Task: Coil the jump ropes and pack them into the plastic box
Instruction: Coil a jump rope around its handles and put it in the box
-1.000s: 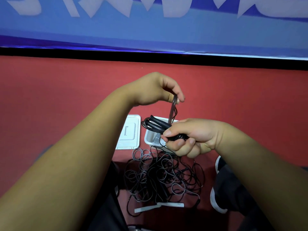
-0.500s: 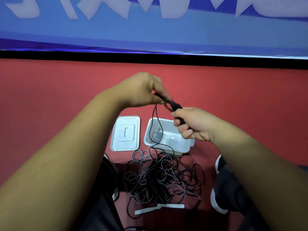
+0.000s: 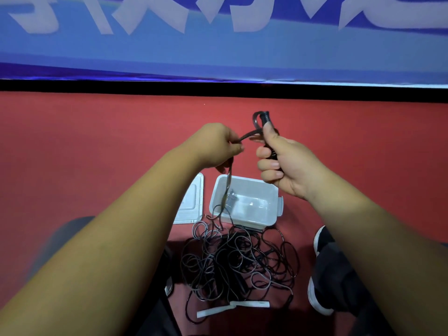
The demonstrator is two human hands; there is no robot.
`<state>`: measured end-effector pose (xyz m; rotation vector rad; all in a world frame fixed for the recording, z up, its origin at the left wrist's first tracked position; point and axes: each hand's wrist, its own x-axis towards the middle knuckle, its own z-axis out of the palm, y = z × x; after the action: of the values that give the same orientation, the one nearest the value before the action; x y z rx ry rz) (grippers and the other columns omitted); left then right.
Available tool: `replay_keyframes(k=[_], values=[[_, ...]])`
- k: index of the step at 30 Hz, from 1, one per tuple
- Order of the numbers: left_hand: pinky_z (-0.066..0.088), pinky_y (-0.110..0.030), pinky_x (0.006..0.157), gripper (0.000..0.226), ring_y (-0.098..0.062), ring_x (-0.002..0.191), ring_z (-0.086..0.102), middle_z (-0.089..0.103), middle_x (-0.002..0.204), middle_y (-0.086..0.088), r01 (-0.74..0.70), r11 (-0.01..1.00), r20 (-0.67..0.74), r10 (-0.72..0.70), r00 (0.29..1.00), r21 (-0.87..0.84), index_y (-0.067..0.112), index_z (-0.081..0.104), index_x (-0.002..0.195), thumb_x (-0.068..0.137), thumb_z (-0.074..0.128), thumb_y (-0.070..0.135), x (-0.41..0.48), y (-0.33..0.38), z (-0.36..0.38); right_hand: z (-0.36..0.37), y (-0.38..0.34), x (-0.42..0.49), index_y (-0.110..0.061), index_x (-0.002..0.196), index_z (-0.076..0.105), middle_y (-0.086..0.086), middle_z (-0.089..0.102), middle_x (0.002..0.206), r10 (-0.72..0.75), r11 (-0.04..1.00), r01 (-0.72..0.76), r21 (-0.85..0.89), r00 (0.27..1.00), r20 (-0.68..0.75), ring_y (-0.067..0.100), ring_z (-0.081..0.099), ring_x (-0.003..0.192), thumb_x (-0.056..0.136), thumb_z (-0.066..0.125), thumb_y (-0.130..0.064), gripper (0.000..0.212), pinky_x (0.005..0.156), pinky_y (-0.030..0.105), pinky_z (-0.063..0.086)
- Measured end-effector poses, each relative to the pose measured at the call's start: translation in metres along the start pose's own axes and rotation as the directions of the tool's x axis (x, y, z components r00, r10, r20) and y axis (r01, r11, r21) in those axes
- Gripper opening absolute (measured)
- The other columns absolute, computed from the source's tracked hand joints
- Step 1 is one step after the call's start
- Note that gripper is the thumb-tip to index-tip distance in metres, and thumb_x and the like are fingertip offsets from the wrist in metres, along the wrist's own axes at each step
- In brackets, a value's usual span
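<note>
the right hand (image 3: 283, 163) gripped the black handle (image 3: 266, 122) upright, rope (image 3: 229, 185) running left to the left hand's (image 3: 218, 146) pinching fingers, then hanging down to the tangle (image 3: 237, 260) before the open box (image 3: 244, 202).

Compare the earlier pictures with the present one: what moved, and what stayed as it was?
The right hand has risen from just over the plastic box and now holds the black handle upright, higher up. The left hand, which pinched the cord above it, now grips it off to the left, the cord hanging toward the tangled pile. Box, lid, pile and white handles stayed put.
</note>
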<state>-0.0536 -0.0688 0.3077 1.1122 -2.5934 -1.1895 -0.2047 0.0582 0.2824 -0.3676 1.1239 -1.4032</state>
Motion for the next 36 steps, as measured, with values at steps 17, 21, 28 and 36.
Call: replay_keyframes(k=[17,21,28,36], values=[[0.052,-0.016,0.084,0.027,-0.008,0.086,0.066,0.081,0.099,0.001,-0.156,0.975,0.218,0.189,0.957,-0.160,0.021,0.077,0.120,0.099,0.067,0.007,-0.008,-0.008,-0.039,-0.012,-0.026,-0.007,-0.016,0.104,0.056,-0.007,0.046,0.069,0.117,0.993,-0.118,0.017,0.993,0.014,0.002,0.024,0.044,0.102,0.055,-0.056,0.040,0.033,0.017,0.014],[0.055,-0.025,0.090,0.026,-0.006,0.085,0.069,0.080,0.095,0.011,-0.124,0.992,0.239,0.119,0.964,0.005,0.030,0.079,0.117,0.095,0.076,0.018,-0.007,-0.013,-0.036,-0.006,-0.025,-0.011,-0.015,0.115,0.049,-0.003,0.048,0.069,0.123,0.992,-0.122,-0.022,0.989,0.077,0.002,0.025,0.043,0.106,0.049,-0.052,0.038,0.033,0.016,0.015],[0.054,-0.026,0.078,0.014,-0.001,0.072,0.069,0.080,0.084,0.010,-0.049,0.992,0.240,0.020,0.971,0.118,0.027,0.082,0.108,0.094,0.077,0.028,0.001,-0.017,-0.021,-0.001,-0.019,-0.012,-0.022,0.127,0.042,-0.003,0.042,0.067,0.125,0.989,-0.116,-0.086,0.986,0.106,0.003,0.023,0.044,0.107,0.049,-0.051,0.036,0.035,0.015,0.016],[0.056,-0.030,0.081,0.028,-0.015,0.083,0.073,0.077,0.084,0.006,-0.010,0.951,0.146,-0.037,0.989,0.309,0.021,0.079,0.097,0.103,0.062,0.042,0.010,-0.021,-0.008,0.001,-0.018,-0.017,-0.016,0.105,0.051,-0.003,0.041,0.069,0.184,0.969,-0.161,-0.188,0.977,0.109,0.006,0.020,0.048,0.105,0.057,-0.035,0.019,0.038,0.018,0.012]])
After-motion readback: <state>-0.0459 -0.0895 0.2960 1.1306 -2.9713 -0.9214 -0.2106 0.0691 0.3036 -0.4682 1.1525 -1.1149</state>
